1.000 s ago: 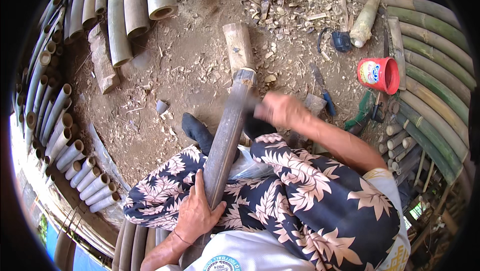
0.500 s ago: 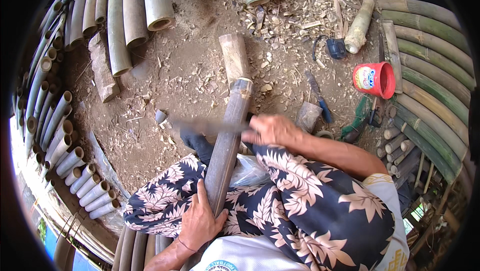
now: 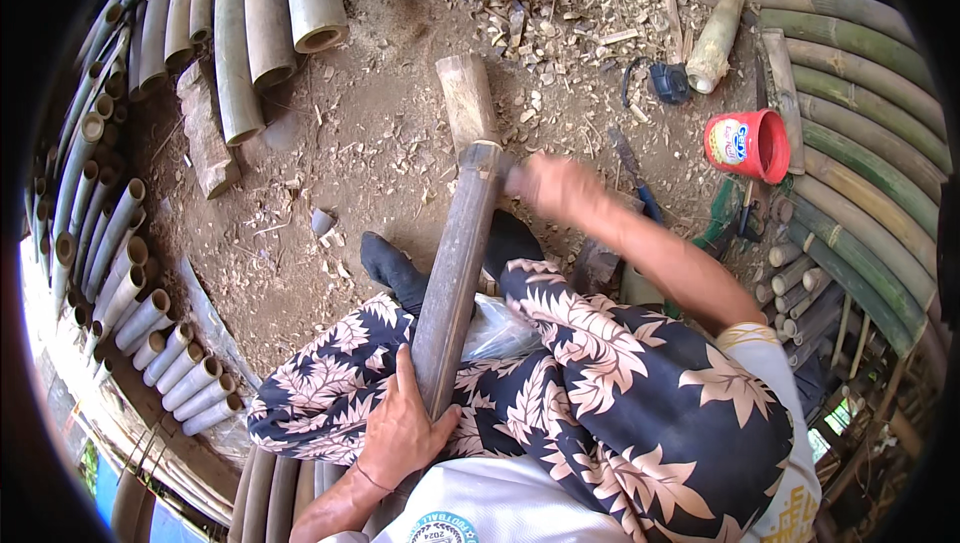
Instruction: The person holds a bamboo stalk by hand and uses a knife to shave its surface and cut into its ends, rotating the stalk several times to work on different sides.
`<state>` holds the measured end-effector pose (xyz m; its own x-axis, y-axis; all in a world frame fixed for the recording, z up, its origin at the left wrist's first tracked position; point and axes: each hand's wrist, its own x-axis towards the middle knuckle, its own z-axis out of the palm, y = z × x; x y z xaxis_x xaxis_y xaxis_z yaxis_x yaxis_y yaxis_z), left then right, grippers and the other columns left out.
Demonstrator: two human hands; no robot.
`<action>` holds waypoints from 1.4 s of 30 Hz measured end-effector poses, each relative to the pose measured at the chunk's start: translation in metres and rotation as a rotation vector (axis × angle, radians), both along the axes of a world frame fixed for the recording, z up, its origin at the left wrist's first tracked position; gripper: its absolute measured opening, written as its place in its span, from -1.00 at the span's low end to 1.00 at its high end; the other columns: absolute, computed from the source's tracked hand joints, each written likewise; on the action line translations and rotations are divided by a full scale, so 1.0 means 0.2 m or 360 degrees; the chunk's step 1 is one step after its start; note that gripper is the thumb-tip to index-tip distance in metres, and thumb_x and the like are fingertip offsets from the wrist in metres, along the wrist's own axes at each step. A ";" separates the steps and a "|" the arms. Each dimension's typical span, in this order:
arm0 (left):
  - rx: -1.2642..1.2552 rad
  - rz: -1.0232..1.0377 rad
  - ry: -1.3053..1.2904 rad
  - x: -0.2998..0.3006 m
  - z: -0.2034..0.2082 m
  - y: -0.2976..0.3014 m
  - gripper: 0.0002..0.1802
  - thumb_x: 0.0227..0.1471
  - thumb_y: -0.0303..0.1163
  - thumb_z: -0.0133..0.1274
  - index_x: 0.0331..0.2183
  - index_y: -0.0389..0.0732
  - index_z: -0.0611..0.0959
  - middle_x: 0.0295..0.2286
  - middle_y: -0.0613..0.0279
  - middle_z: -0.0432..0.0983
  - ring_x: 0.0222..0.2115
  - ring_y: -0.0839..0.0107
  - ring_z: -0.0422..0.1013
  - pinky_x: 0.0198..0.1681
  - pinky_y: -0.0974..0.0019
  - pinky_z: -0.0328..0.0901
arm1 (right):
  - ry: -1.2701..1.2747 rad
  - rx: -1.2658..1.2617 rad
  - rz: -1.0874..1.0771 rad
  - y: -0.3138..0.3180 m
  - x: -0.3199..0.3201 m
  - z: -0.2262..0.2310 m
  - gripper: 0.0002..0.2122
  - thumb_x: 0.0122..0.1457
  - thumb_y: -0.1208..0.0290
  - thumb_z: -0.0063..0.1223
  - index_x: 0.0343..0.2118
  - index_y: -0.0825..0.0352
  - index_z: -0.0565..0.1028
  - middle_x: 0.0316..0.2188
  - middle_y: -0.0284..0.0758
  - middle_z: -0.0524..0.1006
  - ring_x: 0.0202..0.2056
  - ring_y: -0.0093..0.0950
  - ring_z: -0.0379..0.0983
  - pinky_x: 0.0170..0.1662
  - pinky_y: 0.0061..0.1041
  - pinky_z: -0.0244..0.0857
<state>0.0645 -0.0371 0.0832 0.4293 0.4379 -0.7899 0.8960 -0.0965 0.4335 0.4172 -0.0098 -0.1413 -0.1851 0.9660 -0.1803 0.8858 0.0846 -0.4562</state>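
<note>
A grey-brown length of bamboo (image 3: pixel 455 283) slopes from my lap to a short wooden block (image 3: pixel 466 103) on the ground, its far end against the block. My left hand (image 3: pixel 405 428) is closed round its near part, the index finger stretched along the side. Beside the bamboo's far end, my right hand (image 3: pixel 562 189) is closed in a fist, smeared by motion. It grips a knife (image 3: pixel 514 179), of which just a dark blurred bit shows at the bamboo's right edge; most of the blade cannot be made out.
Cut bamboo tubes (image 3: pixel 245 33) lie at upper left, with more stacked at right (image 3: pixel 860 133). To the right are a red tub (image 3: pixel 772 147), another knife (image 3: pixel 636 178) and a dark blue object (image 3: pixel 670 83). Chips (image 3: pixel 570 38) litter the dirt floor.
My right hand has moved up and to the right with the knife. The blurred blade that lay across the bamboo is no longer over it. My left hand stays on the bamboo.
</note>
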 end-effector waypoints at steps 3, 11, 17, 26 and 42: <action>-0.0141 0.0054 0.0059 0.00 0.01 0.01 0.16 -0.06 -0.12 0.24 0.25 -0.55 -0.09 -0.11 -0.58 0.37 -0.09 -0.34 0.42 -0.04 0.00 0.37 | -0.0025 -0.0590 -0.0391 0.11 0.02 0.06 -0.41 0.27 -0.22 -0.13 -0.42 0.38 0.38 -0.66 -0.31 0.41 -0.67 -0.42 0.39 -0.68 -0.34 0.32; -0.0812 0.0852 -0.0417 -0.08 -0.10 0.07 0.08 -0.16 -0.19 0.38 0.22 -0.51 0.16 0.02 -0.22 0.41 0.03 0.13 0.38 0.15 0.20 0.22 | 0.0415 -0.0072 0.0085 -0.13 -0.21 0.22 -0.66 0.03 0.28 0.26 -0.31 0.41 0.39 -0.52 -0.10 0.51 -0.51 -0.13 0.54 -0.43 -0.20 0.49; -0.0704 0.0698 -0.0264 -0.04 -0.05 0.10 0.13 -0.14 -0.09 0.39 0.23 -0.50 0.14 0.04 -0.29 0.39 0.07 0.09 0.36 0.17 0.18 0.21 | 0.0208 -0.0642 -0.0376 0.05 -0.10 0.11 -0.79 0.17 0.34 0.13 -0.36 0.40 0.41 -0.70 -0.39 0.40 -0.74 -0.59 0.25 -0.78 -0.55 0.18; -0.0419 0.0509 -0.0195 -0.01 -0.04 0.11 0.10 -0.09 -0.02 0.33 0.22 -0.50 0.13 -0.05 -0.44 0.44 0.02 -0.13 0.43 0.10 0.11 0.29 | 0.0159 -0.0531 -0.0131 -0.01 -0.20 0.23 -0.73 0.01 0.29 0.24 -0.44 0.39 0.42 -0.62 -0.17 0.49 -0.60 -0.25 0.50 -0.52 -0.26 0.47; -0.1020 0.1071 -0.0405 -0.07 -0.13 0.11 0.04 -0.11 -0.07 0.38 0.20 -0.46 0.24 -0.02 -0.10 0.45 0.01 0.22 0.37 0.14 0.22 0.22 | 0.0116 -0.0624 -0.0416 0.08 -0.07 0.04 -0.78 0.16 0.31 0.11 -0.35 0.41 0.45 -0.73 -0.40 0.37 -0.79 -0.57 0.21 -0.79 -0.55 0.16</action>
